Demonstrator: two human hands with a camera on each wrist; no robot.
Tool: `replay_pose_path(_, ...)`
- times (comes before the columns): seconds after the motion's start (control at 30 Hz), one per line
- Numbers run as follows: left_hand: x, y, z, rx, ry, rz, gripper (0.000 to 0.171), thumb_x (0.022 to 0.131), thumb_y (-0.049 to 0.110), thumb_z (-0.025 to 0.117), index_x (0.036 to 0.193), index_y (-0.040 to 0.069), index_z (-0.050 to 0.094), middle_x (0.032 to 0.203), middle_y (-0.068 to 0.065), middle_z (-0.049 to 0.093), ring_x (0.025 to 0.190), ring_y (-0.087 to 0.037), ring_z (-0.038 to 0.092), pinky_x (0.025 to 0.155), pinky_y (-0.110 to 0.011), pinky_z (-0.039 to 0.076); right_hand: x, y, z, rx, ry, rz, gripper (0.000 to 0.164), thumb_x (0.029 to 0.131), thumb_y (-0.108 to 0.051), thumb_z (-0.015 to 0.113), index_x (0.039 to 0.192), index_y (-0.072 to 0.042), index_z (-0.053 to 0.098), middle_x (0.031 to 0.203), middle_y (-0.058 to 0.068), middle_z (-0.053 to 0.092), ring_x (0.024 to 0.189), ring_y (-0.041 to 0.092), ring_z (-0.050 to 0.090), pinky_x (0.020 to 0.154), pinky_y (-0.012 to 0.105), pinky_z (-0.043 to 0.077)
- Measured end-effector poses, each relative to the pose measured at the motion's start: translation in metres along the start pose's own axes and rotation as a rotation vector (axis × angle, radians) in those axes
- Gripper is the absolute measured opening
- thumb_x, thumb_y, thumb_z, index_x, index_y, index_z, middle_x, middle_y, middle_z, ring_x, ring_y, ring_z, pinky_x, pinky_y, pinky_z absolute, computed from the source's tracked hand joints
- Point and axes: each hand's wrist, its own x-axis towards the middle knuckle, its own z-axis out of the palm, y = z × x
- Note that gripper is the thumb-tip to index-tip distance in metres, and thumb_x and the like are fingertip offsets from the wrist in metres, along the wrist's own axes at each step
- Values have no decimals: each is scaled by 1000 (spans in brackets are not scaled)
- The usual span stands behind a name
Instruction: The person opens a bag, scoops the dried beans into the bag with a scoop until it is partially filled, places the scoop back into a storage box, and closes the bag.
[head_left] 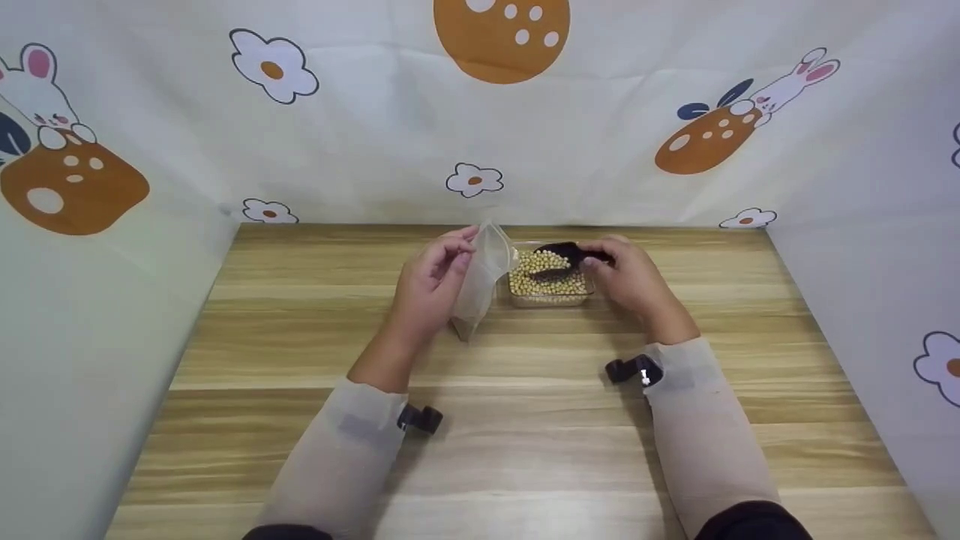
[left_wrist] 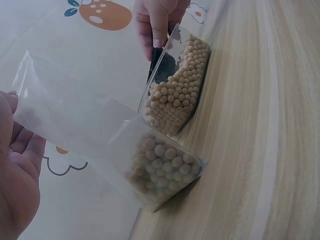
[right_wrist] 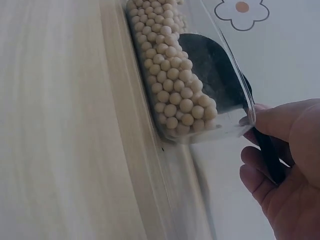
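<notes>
My left hand (head_left: 431, 285) pinches the top edge of a translucent plastic bag (head_left: 474, 292), its mouth spread toward the box. In the left wrist view, soybeans (left_wrist: 167, 167) fill the bottom of the bag, which stands upright on the table. Right beside it sits a clear plastic box (head_left: 551, 302) with many pale yellow soybeans (head_left: 551, 287). The black scoop (head_left: 574, 253) has its blade down in the box among them, with some heaped on it. My right hand (head_left: 628, 274) grips the scoop's handle (right_wrist: 270, 157) at the box's right side, thumb on top.
The wood-grain table (head_left: 510, 435) ends at a pale cloth backdrop (head_left: 375, 135) printed with flowers, rabbits and orange fruit, close behind the box. More of this cloth stands at both sides. A small camera sits on each wrist.
</notes>
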Motion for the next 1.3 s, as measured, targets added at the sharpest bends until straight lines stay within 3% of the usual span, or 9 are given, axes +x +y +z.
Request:
replay_pose_path(0.3,0,-1,0,2,8,-24,24,110,18,61,117,-4,68,148,-4,68,144,-19,60,123,-29,48,-3,6,-15,50,1,44,29,107,-19,65,135,-14,73,147,12,64,141,35,56,125,53,42)
replay_pose_path(0.6,0,-4,-1,19,-9,10,26,111,19,59,117,-5,67,149,-4,68,144,-17,61,122,-29,49,-5,4,-24,132,35,51,30,107,-22,67,134,-14,73,145,10,64,129,25,61,106,26,49)
replay_pose_path(0.77,0,-3,-1,25,-5,6,25,111,19,59,117,-4,68,149,-4,68,143,-17,61,122,-28,49,-7,-1,-29,134,33,68,32,107,-27,67,136,-15,72,146,11,62,131,26,59,106,27,48)
replay_pose_path(1.07,0,-1,-1,12,0,3,25,111,19,60,117,-4,68,148,-5,68,143,-18,61,122,-28,49,-11,-22,-38,220,48,10,31,108,-22,65,135,-8,71,136,12,66,114,12,63,92,9,52)
replay_pose_path(1.3,0,0,-2,28,1,-10,24,111,20,60,117,-1,69,149,-1,68,144,-15,61,122,-26,48,-13,-44,-39,284,70,-76,28,107,-16,65,132,-5,73,130,10,67,111,10,65,94,11,56)
